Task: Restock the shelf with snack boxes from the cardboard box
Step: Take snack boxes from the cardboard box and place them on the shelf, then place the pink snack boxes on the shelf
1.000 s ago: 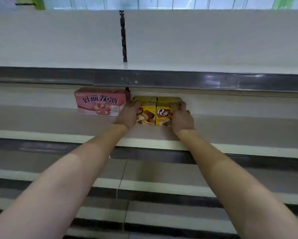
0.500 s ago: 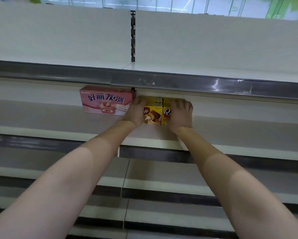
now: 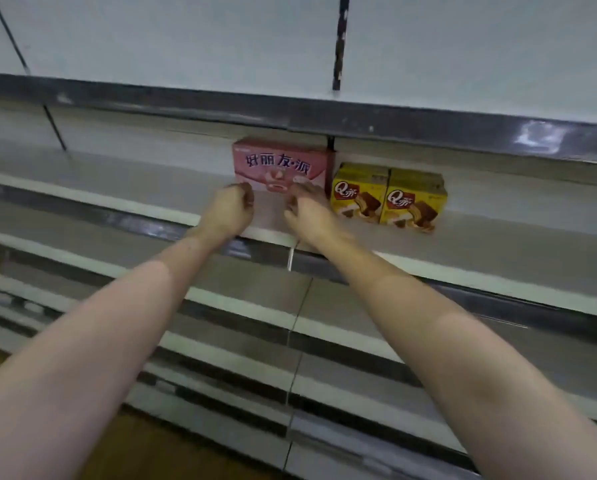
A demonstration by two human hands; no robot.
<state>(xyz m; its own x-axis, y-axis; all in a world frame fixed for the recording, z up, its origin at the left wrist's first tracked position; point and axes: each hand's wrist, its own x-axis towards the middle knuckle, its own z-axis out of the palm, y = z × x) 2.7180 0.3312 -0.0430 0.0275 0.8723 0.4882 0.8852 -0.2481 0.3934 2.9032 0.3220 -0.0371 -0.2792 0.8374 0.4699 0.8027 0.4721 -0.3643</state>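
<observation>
Two yellow snack boxes (image 3: 387, 199) stand side by side on the middle shelf (image 3: 498, 237), and neither hand touches them. To their left a pink snack box (image 3: 279, 164) stands against the shelf's back. My left hand (image 3: 229, 211) is in front of the pink box's lower left corner with its fingers curled and holds nothing. My right hand (image 3: 309, 213) is in front of the pink box's lower right part, with loosely bent fingers and nothing in it. I cannot tell whether either hand touches the pink box. The cardboard box is out of view.
A dark price rail (image 3: 394, 123) of the upper shelf runs just above the boxes. Bare shelf boards stretch left and right of the boxes, and lower shelves (image 3: 221, 341) step out below my arms. A strip of brown floor (image 3: 144, 445) shows at the bottom left.
Both hands have let go of the yellow boxes and moved left and back, to in front of the pink box. The camera has swung left and tilted.
</observation>
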